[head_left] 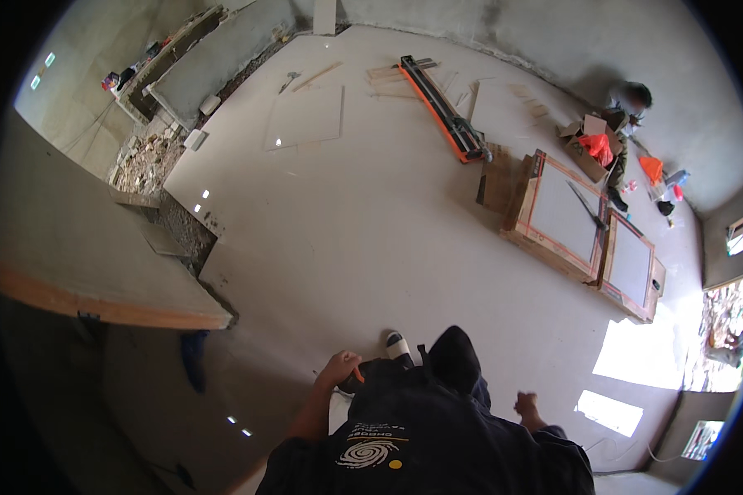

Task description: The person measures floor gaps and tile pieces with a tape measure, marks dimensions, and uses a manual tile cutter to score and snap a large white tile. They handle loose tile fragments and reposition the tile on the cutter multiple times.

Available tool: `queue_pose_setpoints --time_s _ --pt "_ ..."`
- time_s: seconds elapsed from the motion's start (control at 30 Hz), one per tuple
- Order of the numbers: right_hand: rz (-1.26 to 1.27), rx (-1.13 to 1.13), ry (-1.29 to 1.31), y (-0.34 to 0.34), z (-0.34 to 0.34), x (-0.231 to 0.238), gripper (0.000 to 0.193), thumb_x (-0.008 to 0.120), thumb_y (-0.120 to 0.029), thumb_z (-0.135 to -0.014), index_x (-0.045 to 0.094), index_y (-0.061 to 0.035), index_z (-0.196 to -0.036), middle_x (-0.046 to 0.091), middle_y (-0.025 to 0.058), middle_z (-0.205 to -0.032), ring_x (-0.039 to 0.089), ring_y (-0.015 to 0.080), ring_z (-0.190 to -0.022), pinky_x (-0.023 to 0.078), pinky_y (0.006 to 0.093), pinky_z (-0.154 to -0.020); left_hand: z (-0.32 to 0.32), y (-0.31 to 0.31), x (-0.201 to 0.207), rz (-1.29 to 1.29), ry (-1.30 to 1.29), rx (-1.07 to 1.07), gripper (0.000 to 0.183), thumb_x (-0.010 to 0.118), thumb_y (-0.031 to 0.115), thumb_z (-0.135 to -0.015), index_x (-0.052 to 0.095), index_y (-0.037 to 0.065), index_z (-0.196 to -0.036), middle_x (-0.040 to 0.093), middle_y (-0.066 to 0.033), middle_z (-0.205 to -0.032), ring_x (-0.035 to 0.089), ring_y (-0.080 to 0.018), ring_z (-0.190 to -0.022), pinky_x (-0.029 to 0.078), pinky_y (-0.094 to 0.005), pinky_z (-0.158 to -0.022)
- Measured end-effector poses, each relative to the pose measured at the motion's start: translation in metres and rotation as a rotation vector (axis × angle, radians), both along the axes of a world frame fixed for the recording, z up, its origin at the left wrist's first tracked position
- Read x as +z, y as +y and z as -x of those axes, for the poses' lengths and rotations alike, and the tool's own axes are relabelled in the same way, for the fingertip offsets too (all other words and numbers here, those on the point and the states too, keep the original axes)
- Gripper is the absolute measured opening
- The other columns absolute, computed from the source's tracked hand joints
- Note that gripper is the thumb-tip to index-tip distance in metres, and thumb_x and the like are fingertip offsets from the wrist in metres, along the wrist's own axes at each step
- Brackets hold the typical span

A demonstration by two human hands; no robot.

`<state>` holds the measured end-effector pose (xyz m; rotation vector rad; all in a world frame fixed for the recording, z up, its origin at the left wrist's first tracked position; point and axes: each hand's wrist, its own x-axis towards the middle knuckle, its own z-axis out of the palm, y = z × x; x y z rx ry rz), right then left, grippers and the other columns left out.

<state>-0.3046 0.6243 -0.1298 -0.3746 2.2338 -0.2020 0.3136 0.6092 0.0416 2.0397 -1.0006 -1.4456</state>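
My left hand (340, 369) is closed beside my left thigh. A short orange piece (358, 375), perhaps the handle of a tool, sticks out of its grip; the rest is hidden by the hand and my dark clothes. Below that forearm shows part of something white (338, 410), which I cannot make out. My right hand (527, 404) hangs away from my body on the right with its fingers curled in, and nothing shows in it. One foot in a black and white shoe (397, 345) is on the pale tiled floor (305, 239).
Ahead lies a long orange and black tile cutter (442, 111). Right of it are stacked boxes of tiles (561, 214), with a long tool on top. A person (627, 107) crouches by a cardboard box (590, 144). Rubble (149, 157) fills a gap along the left floor edge.
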Motion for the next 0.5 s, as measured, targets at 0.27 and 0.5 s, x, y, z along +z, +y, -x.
queue_pose_setpoints --time_s 0.27,0.5 --pt "-0.160 1.615 0.324 -0.072 -0.034 -0.065 0.032 0.062 -0.034 -0.076 0.058 -0.0104 -0.096 0.066 0.0141 -0.086 0.064 0.0305 -0.088 0.047 0.0460 -0.075 -0.107 -0.181 -0.037 -0.353 -0.010 -0.326 0.040 0.055 0.036 -0.083 0.065 -0.003 -0.091 0.066 -0.0136 -0.067 0.065 -0.0235 -0.069 0.050 -0.0355 -0.070" --pt "0.429 1.768 0.614 -0.597 -0.208 -0.008 0.038 0.066 -0.031 -0.073 0.060 -0.0088 -0.103 0.065 0.0123 -0.077 0.064 0.0273 -0.078 0.048 0.0482 -0.067 -0.111 -0.331 -0.007 -0.390 0.029 -0.319 0.041 0.061 0.039 -0.077 0.067 -0.001 -0.081 0.065 -0.0148 -0.069 0.064 -0.0249 -0.066 0.050 -0.0372 -0.066"
